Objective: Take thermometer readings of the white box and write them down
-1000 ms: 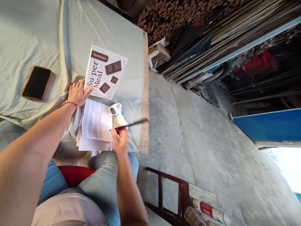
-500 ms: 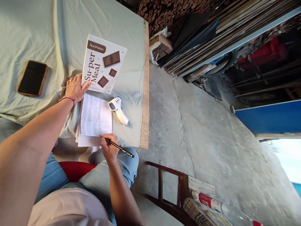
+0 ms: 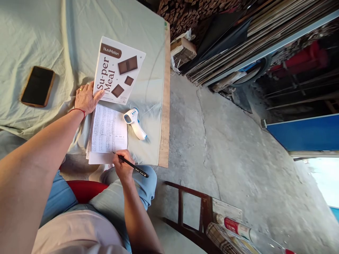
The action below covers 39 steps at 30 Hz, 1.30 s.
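Note:
My left hand [image 3: 87, 98] is at the lower left corner of a white NutriMotion "Su-per Meal" box [image 3: 120, 70] printed with chocolate pieces. Its thumb presses on the box front, and its fingers lie along the left side. Below the box, a stack of paper sheets [image 3: 108, 130] bears dense rows of handwriting. My right hand [image 3: 124, 164] grips a black pen [image 3: 135, 167], its tip at the lower edge of the written sheet. A white and blue infrared thermometer [image 3: 136, 125] lies to the right of the papers.
A phone in a brown case [image 3: 37, 86] rests at the left on the pale tablecloth [image 3: 79, 21]. The table's wooden edge [image 3: 164, 106] runs down the right side. Beyond are concrete floor [image 3: 190, 134], a dark wooden chair [image 3: 193, 211], leaning boards [image 3: 254, 38] and stacked firewood [image 3: 182, 14].
The pen's rear end has shifted slightly left as the right hand moves a little. Both hands keep their places, and the whole view has shifted slightly.

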{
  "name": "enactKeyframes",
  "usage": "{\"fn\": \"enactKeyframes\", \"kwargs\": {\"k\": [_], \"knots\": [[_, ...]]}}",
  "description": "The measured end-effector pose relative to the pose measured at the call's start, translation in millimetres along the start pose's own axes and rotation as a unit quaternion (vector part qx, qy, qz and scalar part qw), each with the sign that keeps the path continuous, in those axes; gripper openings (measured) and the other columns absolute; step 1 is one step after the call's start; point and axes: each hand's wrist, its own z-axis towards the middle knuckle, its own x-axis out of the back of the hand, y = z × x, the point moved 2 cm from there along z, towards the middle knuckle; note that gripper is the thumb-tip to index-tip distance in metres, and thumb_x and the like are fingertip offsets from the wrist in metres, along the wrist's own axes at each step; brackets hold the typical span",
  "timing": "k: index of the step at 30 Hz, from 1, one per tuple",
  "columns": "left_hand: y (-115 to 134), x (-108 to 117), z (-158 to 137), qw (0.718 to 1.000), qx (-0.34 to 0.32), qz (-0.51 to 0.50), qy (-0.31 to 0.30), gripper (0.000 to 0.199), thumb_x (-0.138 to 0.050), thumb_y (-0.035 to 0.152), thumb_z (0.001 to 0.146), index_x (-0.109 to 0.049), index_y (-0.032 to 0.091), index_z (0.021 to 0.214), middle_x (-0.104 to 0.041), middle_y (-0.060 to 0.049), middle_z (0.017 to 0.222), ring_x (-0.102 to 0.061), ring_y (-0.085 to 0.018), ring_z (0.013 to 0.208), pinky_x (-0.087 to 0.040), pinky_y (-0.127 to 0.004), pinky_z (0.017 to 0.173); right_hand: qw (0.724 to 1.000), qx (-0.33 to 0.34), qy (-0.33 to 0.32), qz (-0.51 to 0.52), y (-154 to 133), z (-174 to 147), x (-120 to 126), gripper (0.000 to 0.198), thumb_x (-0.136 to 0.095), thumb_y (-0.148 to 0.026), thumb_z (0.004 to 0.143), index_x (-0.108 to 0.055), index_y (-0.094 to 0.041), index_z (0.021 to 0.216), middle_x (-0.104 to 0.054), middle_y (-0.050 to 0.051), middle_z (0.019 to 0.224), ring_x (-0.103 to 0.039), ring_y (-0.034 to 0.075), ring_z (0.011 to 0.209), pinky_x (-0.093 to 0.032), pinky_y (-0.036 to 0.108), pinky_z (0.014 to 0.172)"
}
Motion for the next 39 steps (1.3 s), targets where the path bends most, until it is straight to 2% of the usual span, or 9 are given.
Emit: {"fn": "enactKeyframes", "kwargs": {"k": [5,10,18,23,29,39], "knots": [[-0.8,-0.7,0.2,1.0,0.003,-0.008,-0.002,0.073,-0.026,0.069,0.104,-0.045,0.022,0.158,-0.058,-0.017,0.15,-0.045,-0.04,0.147,-0.032,-0.053,0.123,1.0,-0.007,0.002,0.013,1.6,-0.3,0.4,0.011,-0.055,-0.023,0.089,-0.06,-0.024,0.079,-0.063,-0.001,0.071,-0.06,0.016,0.063,-0.05,0.029,0.062],[1.1,0.6,-0.6,1.0,0.006,0.007,-0.007,0.074,-0.025,0.068,0.105,-0.045,0.02,0.157,-0.057,-0.018,0.151,-0.046,-0.039,0.146,-0.033,-0.051,0.122,0.999,-0.039,0.009,0.013,1.4,-1.0,-0.4,0.015,-0.053,-0.026,0.091,-0.06,-0.024,0.078,-0.062,-0.001,0.071,-0.057,0.016,0.062,-0.05,0.029,0.063],[-0.4,-0.8,0.0,1.0,0.0,0.004,-0.001,0.075,-0.024,0.069,0.105,-0.043,0.02,0.159,-0.057,-0.017,0.151,-0.047,-0.038,0.146,-0.033,-0.051,0.122,1.0,-0.008,0.016,0.012,-0.1,-0.5,-0.1,0.013,-0.053,-0.025,0.091,-0.058,-0.024,0.079,-0.062,-0.001,0.071,-0.061,0.016,0.066,-0.05,0.029,0.064],[3.4,2.6,-1.9,1.0,0.005,0.015,-0.002,0.072,-0.028,0.066,0.107,-0.045,0.019,0.158,-0.058,-0.017,0.151,-0.048,-0.036,0.145,-0.035,-0.047,0.121,0.999,-0.037,0.003,0.009,3.2,-2.2,-0.4,0.013,-0.052,-0.025,0.09,-0.056,-0.025,0.078,-0.06,0.0,0.071,-0.058,0.017,0.066,-0.05,0.03,0.064],[-2.0,-1.7,0.6,1.0,-0.001,-0.009,0.005,0.075,-0.028,0.071,0.104,-0.045,0.022,0.158,-0.059,-0.016,0.15,-0.046,-0.038,0.145,-0.033,-0.051,0.122,0.999,-0.033,0.003,0.01,3.9,-1.9,-0.3,0.013,-0.052,-0.026,0.091,-0.056,-0.025,0.078,-0.061,0.001,0.073,-0.061,0.018,0.069,-0.052,0.032,0.067],[-1.4,-2.6,0.2,1.0,0.0,-0.004,-0.006,0.077,-0.023,0.071,0.105,-0.045,0.019,0.157,-0.057,-0.019,0.151,-0.044,-0.04,0.148,-0.031,-0.052,0.124,0.994,-0.038,0.092,0.047,4.2,-2.9,2.7,0.012,-0.054,-0.028,0.091,-0.056,-0.025,0.08,-0.062,0.0,0.07,-0.062,0.018,0.066,-0.052,0.033,0.064]]}}
